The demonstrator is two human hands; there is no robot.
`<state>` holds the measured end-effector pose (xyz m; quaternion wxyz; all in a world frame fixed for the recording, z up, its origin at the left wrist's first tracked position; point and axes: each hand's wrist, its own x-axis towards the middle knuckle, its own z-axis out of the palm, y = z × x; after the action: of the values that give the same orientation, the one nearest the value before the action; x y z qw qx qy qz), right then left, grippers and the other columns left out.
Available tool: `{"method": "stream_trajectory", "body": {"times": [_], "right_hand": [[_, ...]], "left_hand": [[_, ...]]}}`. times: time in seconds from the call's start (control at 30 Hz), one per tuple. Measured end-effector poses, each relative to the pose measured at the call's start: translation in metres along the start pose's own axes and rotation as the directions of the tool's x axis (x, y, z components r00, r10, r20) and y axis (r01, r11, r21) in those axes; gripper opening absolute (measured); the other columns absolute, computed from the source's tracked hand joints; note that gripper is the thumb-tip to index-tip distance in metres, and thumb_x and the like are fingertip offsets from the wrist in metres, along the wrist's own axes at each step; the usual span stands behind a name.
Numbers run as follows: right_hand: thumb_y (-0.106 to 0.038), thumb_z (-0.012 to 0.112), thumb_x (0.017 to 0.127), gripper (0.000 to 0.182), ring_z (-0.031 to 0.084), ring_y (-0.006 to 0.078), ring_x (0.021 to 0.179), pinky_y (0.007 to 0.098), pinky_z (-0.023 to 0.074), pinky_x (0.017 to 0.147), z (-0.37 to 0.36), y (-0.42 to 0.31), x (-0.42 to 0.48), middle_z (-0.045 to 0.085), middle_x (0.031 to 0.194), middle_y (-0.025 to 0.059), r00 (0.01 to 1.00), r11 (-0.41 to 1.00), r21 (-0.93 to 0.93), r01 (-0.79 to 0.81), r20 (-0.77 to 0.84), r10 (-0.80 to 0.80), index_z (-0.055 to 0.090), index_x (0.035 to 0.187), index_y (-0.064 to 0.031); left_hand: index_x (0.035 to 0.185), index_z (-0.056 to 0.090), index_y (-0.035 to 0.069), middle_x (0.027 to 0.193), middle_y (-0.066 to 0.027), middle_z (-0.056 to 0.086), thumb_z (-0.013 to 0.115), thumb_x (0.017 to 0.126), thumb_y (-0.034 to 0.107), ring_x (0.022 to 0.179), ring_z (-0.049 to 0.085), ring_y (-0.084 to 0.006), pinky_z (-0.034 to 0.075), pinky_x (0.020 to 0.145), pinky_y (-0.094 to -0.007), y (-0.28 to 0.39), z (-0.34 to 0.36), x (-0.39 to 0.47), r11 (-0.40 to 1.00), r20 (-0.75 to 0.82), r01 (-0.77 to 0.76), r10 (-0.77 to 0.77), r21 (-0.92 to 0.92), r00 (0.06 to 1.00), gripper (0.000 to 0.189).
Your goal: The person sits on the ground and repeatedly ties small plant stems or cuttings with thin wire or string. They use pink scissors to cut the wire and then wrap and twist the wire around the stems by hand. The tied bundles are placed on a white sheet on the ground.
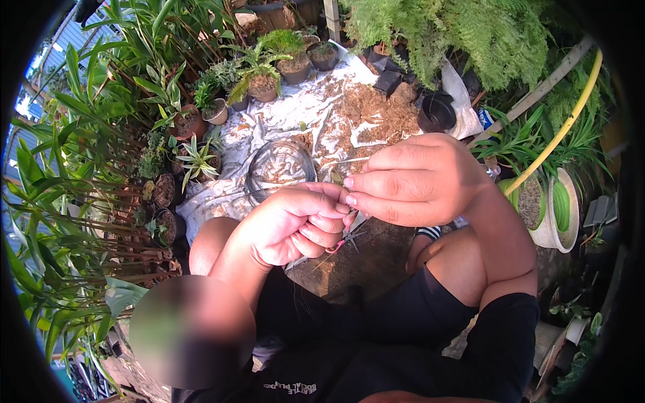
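My left hand (302, 221) is curled, thumb against the forefinger, and its fingertips meet those of my right hand (413, 184) in front of my body. Something thin and small is pinched between them, too fine to name; a pale thin strand shows just above the right fingertips. Behind my left hand a coil of wire (249, 176) lies on a white sheet (201, 206) strewn with brown fibre. Below the hands, scissors with pink handles (336, 247) are on the dark ground, partly covered by my left fingers.
Potted plants line the sheet's left and far edges, among them a small fern (262, 93). Brown fibre (373, 111) is heaped near a black plastic pot (436, 112). At the right are a yellow hose (559, 133) and a white-rimmed pot (567, 216). Tall leafy stems crowd the left.
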<state>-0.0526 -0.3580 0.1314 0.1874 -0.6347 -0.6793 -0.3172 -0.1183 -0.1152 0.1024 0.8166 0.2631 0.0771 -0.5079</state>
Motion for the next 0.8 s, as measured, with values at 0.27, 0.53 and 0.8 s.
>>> {"method": "stream_trajectory", "body": {"times": [0.27,0.53,0.8], "right_hand": [[-0.009,0.071,0.072,0.022,0.067,0.0199,0.083,0.0303,0.0556,0.062,0.006,-0.014,-0.012,0.067,0.093,0.0043,0.986,0.988,-0.014,-0.152,0.068,0.152,0.07,0.093,-0.0038],[-0.007,0.073,0.077,0.015,0.067,0.0259,0.079,0.0336,0.055,0.065,0.01,-0.02,-0.025,0.066,0.09,0.0085,0.914,0.912,0.097,-0.399,0.121,0.388,0.069,0.091,-0.0024],[-0.015,0.069,0.087,0.01,0.064,0.0238,0.07,0.0369,0.0501,0.066,-0.001,-0.032,-0.023,0.066,0.077,0.0117,0.431,0.28,0.353,-0.893,0.484,0.762,0.07,0.09,-0.0048]], "left_hand": [[0.096,0.053,0.006,0.066,0.0053,0.043,0.056,0.096,0.007,0.053,0.036,-0.0027,0.025,0.042,-0.0192,-0.013,0.019,0.012,0.943,-0.28,-0.158,0.243,0.293,0.929,0.003],[0.093,0.052,0.006,0.067,0.0015,0.048,0.052,0.098,0.008,0.056,0.046,-0.0069,0.036,0.047,-0.026,-0.037,0.012,0.035,0.648,-0.184,-0.357,0.614,0.673,0.768,0.006],[0.097,0.057,0.0,0.074,-0.0111,0.058,0.059,0.091,-0.002,0.064,0.059,-0.021,0.047,0.058,-0.035,-0.058,0.01,0.05,-0.199,0.229,-0.114,0.829,0.973,0.511,0.006]]}}
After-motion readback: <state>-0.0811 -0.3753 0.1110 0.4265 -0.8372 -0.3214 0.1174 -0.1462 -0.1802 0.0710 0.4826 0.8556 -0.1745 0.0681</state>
